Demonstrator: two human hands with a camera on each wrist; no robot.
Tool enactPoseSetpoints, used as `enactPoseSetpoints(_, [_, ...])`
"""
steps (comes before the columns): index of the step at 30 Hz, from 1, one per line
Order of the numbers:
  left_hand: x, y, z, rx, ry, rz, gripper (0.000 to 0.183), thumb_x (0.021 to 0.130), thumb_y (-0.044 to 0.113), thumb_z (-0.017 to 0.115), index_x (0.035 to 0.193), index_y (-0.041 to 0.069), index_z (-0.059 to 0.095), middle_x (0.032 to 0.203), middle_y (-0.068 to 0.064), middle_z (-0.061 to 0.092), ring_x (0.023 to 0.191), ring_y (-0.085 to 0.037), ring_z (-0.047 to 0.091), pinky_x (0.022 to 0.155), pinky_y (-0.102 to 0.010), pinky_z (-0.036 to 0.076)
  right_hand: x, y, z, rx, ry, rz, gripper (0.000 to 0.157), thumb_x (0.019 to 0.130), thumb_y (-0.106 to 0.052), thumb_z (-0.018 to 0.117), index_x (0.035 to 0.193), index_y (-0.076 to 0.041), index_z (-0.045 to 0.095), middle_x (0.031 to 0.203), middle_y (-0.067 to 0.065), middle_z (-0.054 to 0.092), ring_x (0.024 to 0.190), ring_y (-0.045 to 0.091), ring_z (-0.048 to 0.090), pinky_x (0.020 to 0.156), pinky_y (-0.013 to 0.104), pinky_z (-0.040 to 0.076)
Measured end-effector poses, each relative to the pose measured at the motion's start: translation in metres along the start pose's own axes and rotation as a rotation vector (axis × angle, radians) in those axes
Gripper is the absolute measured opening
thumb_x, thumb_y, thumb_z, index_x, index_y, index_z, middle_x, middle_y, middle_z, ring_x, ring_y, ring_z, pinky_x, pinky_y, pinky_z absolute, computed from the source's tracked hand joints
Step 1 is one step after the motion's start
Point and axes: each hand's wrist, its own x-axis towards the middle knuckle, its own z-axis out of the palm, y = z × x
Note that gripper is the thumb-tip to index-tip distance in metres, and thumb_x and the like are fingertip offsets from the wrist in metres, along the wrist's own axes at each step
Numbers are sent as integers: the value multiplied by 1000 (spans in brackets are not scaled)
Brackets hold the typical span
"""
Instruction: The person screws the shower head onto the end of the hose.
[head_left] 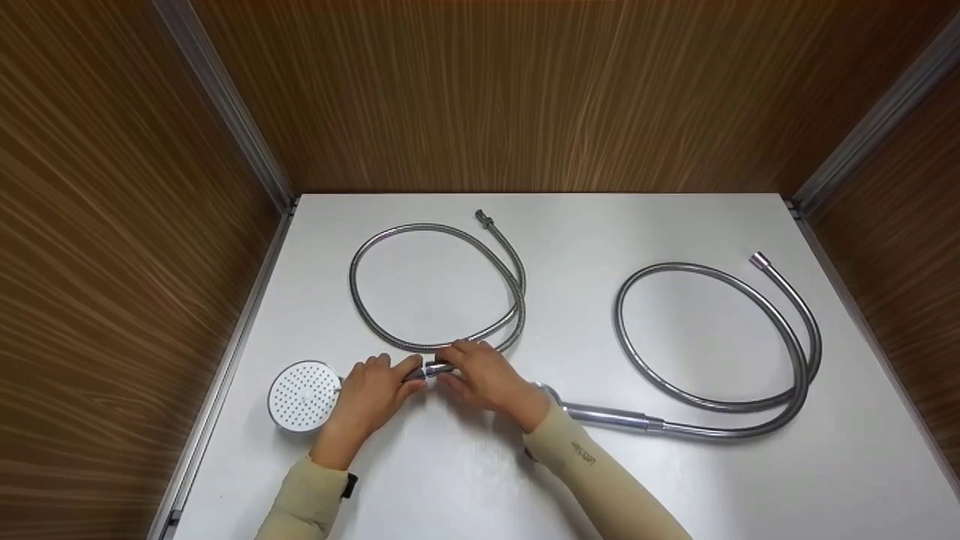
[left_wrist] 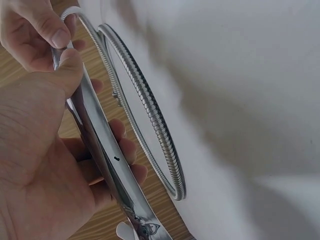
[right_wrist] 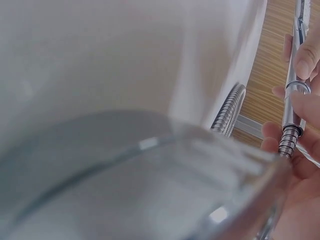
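Left hand (head_left: 367, 397) grips the shower handle (left_wrist: 107, 145), right hand (head_left: 484, 375) pinches the hose nut (right_wrist: 292, 118); keep 'em dead in line (threads are hidden, can't tell if they're seated).

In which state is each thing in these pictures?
Left shower head: held, face up.
Left hose: looped; one end meets left shower head, tightness unclear; other end free.
Right shower head: lying, partly hidden.
Right hose: looped; joined to right shower head; other end free.
Left hand: gripping left shower head.
Right hand: gripping left hose's end.
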Motion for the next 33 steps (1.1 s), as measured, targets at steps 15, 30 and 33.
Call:
enactPoseSetpoints(15, [1, -1, 1, -25, -16, 2, 35, 96, 44, 70, 123, 22, 67, 74, -16, 56, 65, -35, 57, 62, -50, 48, -1, 0, -3, 52, -26, 55, 46, 99, -25, 73, 138, -6, 56, 118, 12, 74, 105, 28, 72, 97, 44, 56])
enactPoseSetpoints(30, [0, -3, 1, -33, -8, 13, 33, 95, 42, 71, 119, 21, 66, 73, -15, 55, 66, -36, 58, 62, -50, 48, -1, 1, -4, 69, -9, 19, 30, 97, -16, 75, 122, -9, 60, 110, 6, 74, 100, 26, 72, 90, 43, 58])
enactPoseSetpoints(33, [0, -4, 1, -34, -4, 14, 33, 94, 42, 72, 119, 21, 66, 73, -16, 55, 65, -36, 58, 61, -50, 48, 0, 1, -5, 62, -21, 18, 29, 99, -19, 73, 124, -9, 61, 111, 5, 73, 102, 25, 71, 91, 42, 57])
